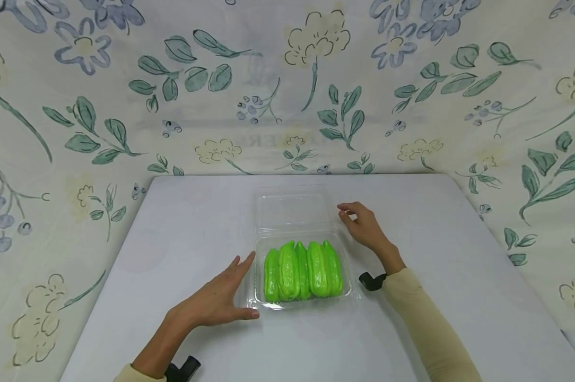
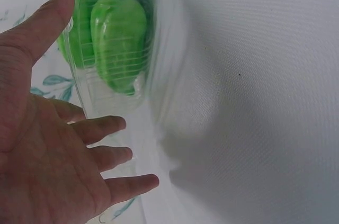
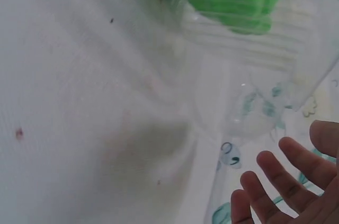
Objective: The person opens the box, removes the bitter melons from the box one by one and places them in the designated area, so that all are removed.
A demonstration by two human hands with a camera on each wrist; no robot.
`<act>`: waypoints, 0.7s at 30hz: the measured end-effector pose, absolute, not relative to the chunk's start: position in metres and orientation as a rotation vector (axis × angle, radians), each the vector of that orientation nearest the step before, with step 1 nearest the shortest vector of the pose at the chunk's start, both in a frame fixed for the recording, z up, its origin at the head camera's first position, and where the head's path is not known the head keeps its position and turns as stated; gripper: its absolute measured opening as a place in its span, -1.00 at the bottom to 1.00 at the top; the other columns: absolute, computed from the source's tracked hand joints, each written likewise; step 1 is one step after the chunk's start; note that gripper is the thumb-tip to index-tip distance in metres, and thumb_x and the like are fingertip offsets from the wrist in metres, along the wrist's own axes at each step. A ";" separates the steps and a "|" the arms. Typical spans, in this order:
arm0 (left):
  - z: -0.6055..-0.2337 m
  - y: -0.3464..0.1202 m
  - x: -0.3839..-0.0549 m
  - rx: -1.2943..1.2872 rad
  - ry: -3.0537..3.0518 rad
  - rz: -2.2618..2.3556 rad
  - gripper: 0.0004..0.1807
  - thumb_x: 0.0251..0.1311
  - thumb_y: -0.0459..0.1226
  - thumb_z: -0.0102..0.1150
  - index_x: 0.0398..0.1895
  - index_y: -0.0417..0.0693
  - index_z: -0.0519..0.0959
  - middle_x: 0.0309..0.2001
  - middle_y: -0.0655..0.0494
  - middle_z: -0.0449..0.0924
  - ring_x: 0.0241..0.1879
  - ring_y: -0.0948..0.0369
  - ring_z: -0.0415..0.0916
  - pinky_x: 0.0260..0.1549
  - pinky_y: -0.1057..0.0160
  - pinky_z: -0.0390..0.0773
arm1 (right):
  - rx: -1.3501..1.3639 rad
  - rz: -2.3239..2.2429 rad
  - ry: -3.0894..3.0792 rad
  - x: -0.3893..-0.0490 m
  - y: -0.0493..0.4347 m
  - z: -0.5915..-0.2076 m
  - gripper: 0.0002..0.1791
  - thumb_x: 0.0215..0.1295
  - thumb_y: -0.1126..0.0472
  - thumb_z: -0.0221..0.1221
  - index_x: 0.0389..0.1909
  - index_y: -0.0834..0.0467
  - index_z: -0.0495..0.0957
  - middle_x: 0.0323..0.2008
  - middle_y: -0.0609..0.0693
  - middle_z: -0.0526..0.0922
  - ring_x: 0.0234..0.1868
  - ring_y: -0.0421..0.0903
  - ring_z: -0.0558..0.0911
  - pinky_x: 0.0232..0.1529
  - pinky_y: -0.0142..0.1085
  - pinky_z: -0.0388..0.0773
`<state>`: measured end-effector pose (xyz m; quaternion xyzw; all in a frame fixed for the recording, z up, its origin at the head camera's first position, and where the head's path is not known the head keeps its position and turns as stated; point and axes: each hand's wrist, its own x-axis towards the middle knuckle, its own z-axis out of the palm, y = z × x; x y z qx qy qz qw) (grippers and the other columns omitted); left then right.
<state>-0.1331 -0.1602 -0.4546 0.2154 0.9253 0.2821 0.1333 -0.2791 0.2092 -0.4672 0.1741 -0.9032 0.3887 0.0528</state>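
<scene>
A clear plastic clamshell box (image 1: 303,303) lies with its lid (image 1: 292,212) folded back away from me. In its base sit several glossy, bright green, long vegetables (image 1: 318,268) side by side; their kind is unclear. My left hand (image 1: 213,300) is at the box's left side, fingers and thumb spread along the rim. The left wrist view has the thumb (image 2: 50,20) at the rim, though contact is hard to tell. Beside the lid's right edge, my right hand (image 1: 364,227) holds nothing. Its fingers (image 3: 286,181) are apart and slightly bent, below the box wall in the right wrist view.
The box rests on a white table (image 1: 197,212). A floral cloth (image 1: 249,127) hangs behind the table and shows along both its sides. Black wrist cameras (image 1: 372,281) sit on both wrists, at beige sleeves (image 1: 426,323).
</scene>
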 end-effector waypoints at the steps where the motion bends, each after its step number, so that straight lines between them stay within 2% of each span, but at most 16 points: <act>1: -0.455 -0.160 -0.133 0.623 2.682 0.818 0.33 -0.14 0.22 0.47 0.59 -0.01 -0.12 0.52 -0.08 0.00 0.49 -0.10 -0.14 0.24 -0.23 0.24 | 0.532 1.174 -2.746 -0.277 0.209 -0.466 -0.62 0.52 0.17 0.04 0.19 0.31 0.50 0.11 0.22 0.54 0.10 0.16 0.53 -0.02 0.03 0.55; 10: -0.454 -0.158 -0.132 0.633 2.680 0.816 0.32 -0.12 0.22 0.46 0.59 0.00 -0.13 0.51 -0.07 0.02 0.49 -0.11 -0.12 0.24 -0.23 0.24 | 0.614 1.162 -2.689 -0.250 0.213 -0.456 -0.63 0.49 0.21 0.08 0.21 0.28 0.49 0.10 0.19 0.55 0.08 0.15 0.53 -0.07 0.06 0.56; 21: -0.452 -0.160 -0.133 0.647 2.689 0.800 0.32 -0.10 0.23 0.45 0.59 -0.02 -0.14 0.51 -0.11 0.02 0.48 -0.13 -0.11 0.24 -0.22 0.25 | 0.714 1.139 -2.674 -0.227 0.214 -0.443 -0.63 0.46 0.25 0.11 0.21 0.29 0.48 0.10 0.19 0.57 0.04 0.09 0.58 -0.16 -0.06 0.59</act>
